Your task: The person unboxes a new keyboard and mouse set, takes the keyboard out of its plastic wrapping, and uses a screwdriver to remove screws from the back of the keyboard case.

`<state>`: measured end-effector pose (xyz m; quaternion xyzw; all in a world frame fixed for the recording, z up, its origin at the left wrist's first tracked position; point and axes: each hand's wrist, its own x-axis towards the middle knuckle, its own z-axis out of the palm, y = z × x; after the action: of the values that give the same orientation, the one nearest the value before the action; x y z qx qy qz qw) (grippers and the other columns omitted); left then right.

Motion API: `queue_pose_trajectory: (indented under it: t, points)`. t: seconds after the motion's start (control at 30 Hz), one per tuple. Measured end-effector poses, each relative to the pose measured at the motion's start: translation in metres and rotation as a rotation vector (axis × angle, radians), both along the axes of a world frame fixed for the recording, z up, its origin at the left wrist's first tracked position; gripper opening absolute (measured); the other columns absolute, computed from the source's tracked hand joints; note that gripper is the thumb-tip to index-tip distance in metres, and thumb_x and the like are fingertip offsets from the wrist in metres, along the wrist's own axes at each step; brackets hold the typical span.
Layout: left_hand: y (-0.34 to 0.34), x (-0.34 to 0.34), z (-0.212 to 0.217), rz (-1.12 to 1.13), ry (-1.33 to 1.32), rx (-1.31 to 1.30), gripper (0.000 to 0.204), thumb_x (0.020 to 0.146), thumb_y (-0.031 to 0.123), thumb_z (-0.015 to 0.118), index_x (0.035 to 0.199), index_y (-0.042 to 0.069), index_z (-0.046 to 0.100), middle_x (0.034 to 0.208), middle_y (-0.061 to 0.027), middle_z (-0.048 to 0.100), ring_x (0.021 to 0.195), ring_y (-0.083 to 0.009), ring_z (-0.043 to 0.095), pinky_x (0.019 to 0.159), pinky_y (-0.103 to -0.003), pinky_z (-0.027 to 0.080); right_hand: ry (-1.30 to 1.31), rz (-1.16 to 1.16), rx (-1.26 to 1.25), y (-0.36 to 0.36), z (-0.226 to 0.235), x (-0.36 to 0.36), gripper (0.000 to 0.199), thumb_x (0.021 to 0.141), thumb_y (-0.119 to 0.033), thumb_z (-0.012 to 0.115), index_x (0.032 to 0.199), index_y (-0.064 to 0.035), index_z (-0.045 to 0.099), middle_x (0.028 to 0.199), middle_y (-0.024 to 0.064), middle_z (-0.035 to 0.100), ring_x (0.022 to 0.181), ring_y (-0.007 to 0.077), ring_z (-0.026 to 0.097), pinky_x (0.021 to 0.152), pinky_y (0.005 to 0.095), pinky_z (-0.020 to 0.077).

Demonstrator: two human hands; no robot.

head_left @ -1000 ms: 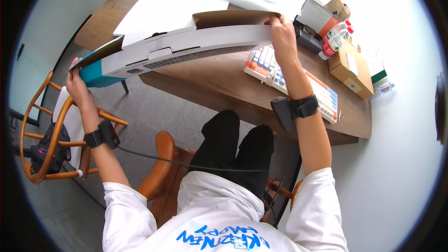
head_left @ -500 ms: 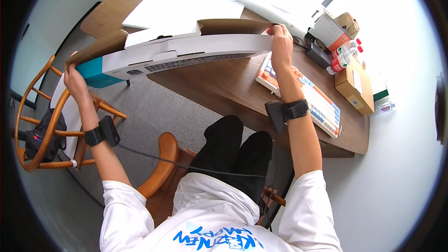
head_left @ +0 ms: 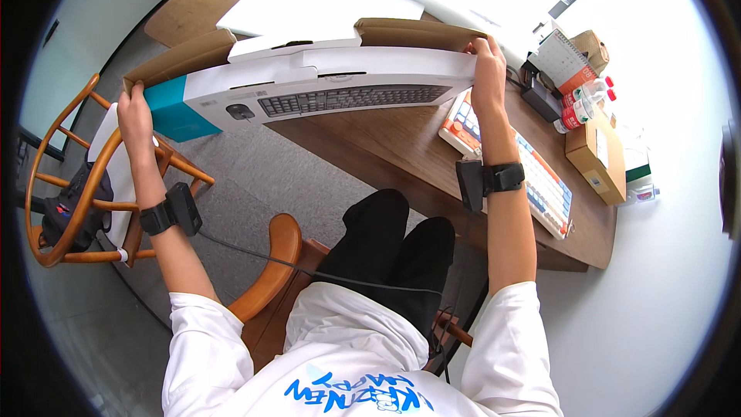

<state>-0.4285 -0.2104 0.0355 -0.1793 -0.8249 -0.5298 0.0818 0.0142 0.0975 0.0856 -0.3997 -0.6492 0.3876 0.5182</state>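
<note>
Between my hands, a long white and teal cardboard keyboard box (head_left: 340,69) is held up in front of the desk. A keyboard and a mouse are pictured on its near face, and brown-lined flaps stand raised along its upper edge. My left hand (head_left: 137,120) grips the teal end, its thumb at the flap's corner. At the other end, my right hand (head_left: 488,77) has its fingers curled over the upper corner. What lies inside the box is hidden. Below my right hand, a white, orange and blue keyboard (head_left: 540,185) rests on the desk, partly covered by my forearm.
Behind the box, a white sheet (head_left: 309,0) lies on the brown desk (head_left: 370,143). Bottles (head_left: 575,116), a calendar (head_left: 559,58) and a small cardboard box (head_left: 596,158) crowd the right side. A wooden chair (head_left: 96,177) holding a dark bag stands left. A cable (head_left: 255,251) crosses my lap.
The box has tilted so that more of its printed near face shows. Both hands have kept their hold on its ends. The whole view has shifted slightly.
</note>
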Motion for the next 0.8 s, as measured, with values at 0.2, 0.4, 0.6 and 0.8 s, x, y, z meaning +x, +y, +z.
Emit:
queue_pose_trajectory:
  t: [0.2, 0.4, 0.6, 0.8]
  points:
    - [-0.001, -0.005, -0.011, -0.022, 0.105, 0.030, 0.047, 0.098, 0.035, 0.052, 0.120, -0.004, 0.064, 0.114, -0.0240, 0.068, 0.108, -0.0385, 0.063, 0.096, -0.038, 0.044, -0.368, -0.081, 0.222, -0.010, 0.013, -0.005, 0.039, 0.082, -0.019, 0.065, 0.120, -0.0079, 0.066, 0.109, 0.0155, 0.069, 0.100, 0.0274, 0.064, 0.091, 0.0369, 0.0480]
    - [0.003, -0.003, -0.013, -0.053, 0.091, 0.034, 0.043, 0.097, 0.032, 0.053, 0.120, -0.003, 0.064, 0.113, -0.0222, 0.069, 0.106, -0.0372, 0.064, 0.094, -0.038, 0.044, -0.740, 0.109, 0.354, -0.022, 0.060, -0.009, 0.050, 0.079, -0.017, 0.080, 0.127, -0.0175, 0.066, 0.122, 0.0094, 0.067, 0.107, 0.0273, 0.065, 0.094, 0.0419, 0.0499]
    - [-0.005, -0.004, -0.003, -0.071, 0.116, 0.097, 0.042, 0.097, 0.031, 0.055, 0.120, -0.003, 0.064, 0.112, -0.0216, 0.069, 0.106, -0.0357, 0.064, 0.094, -0.037, 0.045, -0.873, 0.319, 1.037, -0.038, 0.055, -0.055, 0.055, 0.079, -0.014, 0.080, 0.131, -0.0185, 0.064, 0.130, 0.0074, 0.063, 0.121, 0.0254, 0.058, 0.107, 0.0431, 0.0432]
    - [-0.009, 0.004, -0.002, -0.001, 0.136, 0.085, 0.042, 0.096, 0.030, 0.054, 0.119, -0.003, 0.065, 0.113, -0.0215, 0.070, 0.106, -0.0349, 0.064, 0.095, -0.037, 0.045, -0.805, 0.575, 1.104, -0.063, 0.047, -0.098, 0.047, 0.083, -0.008, 0.073, 0.127, -0.0234, 0.068, 0.122, 0.0082, 0.067, 0.102, 0.0267, 0.068, 0.092, 0.0359, 0.0566]
